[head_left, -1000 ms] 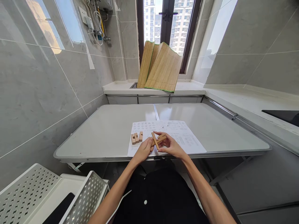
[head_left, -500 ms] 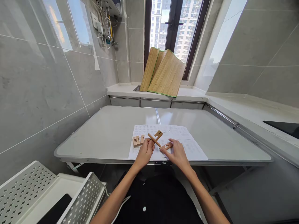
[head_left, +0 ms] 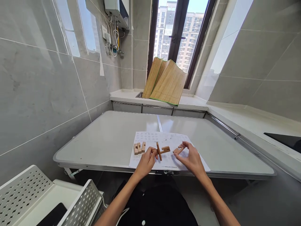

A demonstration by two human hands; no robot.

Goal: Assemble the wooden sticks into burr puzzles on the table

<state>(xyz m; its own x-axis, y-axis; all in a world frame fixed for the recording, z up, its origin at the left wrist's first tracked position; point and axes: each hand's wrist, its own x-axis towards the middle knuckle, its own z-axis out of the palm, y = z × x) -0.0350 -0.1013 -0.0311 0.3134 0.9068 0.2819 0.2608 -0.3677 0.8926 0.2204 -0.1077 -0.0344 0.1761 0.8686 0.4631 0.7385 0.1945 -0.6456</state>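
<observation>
My left hand (head_left: pixel 148 160) is closed on two crossed wooden puzzle pieces (head_left: pixel 159 151). One is a plain-looking stick standing nearly upright; the other, notched, points right. In my right hand (head_left: pixel 191 158), thumb and fingers pinch a separate notched wooden puzzle piece (head_left: pixel 179 149), tilted and apart from the crossed pair. To the left of my left hand, several notched wooden blocks (head_left: pixel 139 148) stand side by side on a printed paper sheet (head_left: pixel 169 161). Both hands are above this sheet, near the table's front edge.
The sheet lies on a pale folding table (head_left: pixel 105 141) with a centre seam. A white perforated basket (head_left: pixel 80 201) stands at the lower left. Behind the table, a bamboo mat (head_left: pixel 168 83) leans on the ledge by the window. A counter (head_left: pixel 246 119) runs along the right.
My right hand has moved right with its piece, away from my left hand. The crossed pieces have turned, so the stick is now nearly upright. The camera view has tilted up slightly.
</observation>
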